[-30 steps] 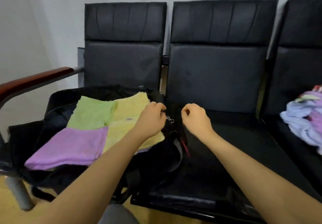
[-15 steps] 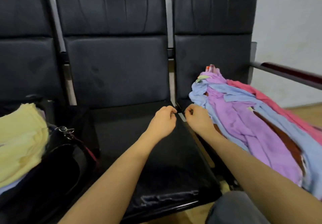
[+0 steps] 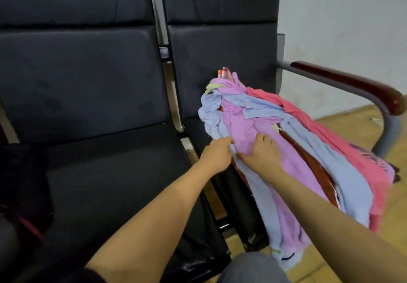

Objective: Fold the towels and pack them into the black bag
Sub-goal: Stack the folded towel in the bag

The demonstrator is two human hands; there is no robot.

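My left hand (image 3: 217, 155) pinches the near edge of the towel pile (image 3: 286, 141), at the seam where the pale blue towel (image 3: 343, 172) meets the purple towel (image 3: 242, 128). My right hand (image 3: 262, 150) lies on the purple towel just beside it, fingers spread and starting to curl into the cloth, thumb along the edge; I'd call it pressing more than gripping. The pile sits heaped on the right-hand seat of the bench (image 3: 105, 172), spilling over the front edge, with a pink towel (image 3: 330, 133) on the far side of the pile and a rust-brown one showing between the layers.

To do this well, I think I should free one towel only: hold the purple one by two corners, lift it up and away from the pile so the blue ones don't drag along, then spread it on the bare seat left of the pile to fold. The black bag (image 3: 19, 185) is only a dark shape at the far left, well apart from the pile.

No writing or label is readable; a small dark mark on the hanging hem is too small to tell.
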